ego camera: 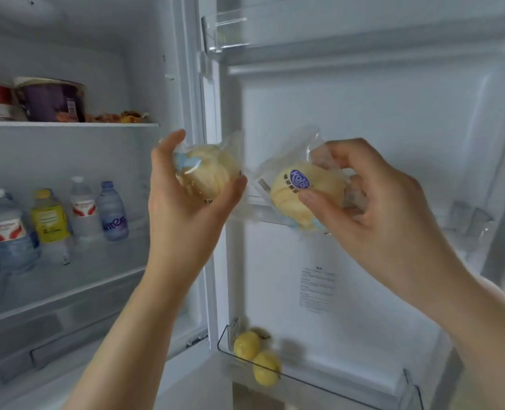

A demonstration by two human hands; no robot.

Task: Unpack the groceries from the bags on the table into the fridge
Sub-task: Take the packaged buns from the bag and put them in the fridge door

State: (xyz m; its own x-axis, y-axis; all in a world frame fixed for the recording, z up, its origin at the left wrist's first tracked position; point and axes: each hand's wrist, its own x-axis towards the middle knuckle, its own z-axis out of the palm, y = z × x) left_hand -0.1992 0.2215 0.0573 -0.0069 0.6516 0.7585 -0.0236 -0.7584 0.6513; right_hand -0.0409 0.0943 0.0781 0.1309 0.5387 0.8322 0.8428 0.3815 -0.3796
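I stand in front of the open fridge [168, 69] with a wrapped pale bun in each hand. My left hand [183, 202] grips one bun in clear plastic [213, 170] in front of the fridge's right edge. My right hand [372, 208] pinches the other wrapped bun [298, 184], which bears a purple oval label, in front of the door's middle shelf [464, 217]. The two packets almost touch.
Several water bottles [82, 211] stand on the middle shelf at left. A purple tub [50, 99] and pastries [121, 116] sit on the upper shelf. Two lemons [257, 356] lie in the bottom door bin [334, 389]. A clear top door bin [230, 31] hangs above.
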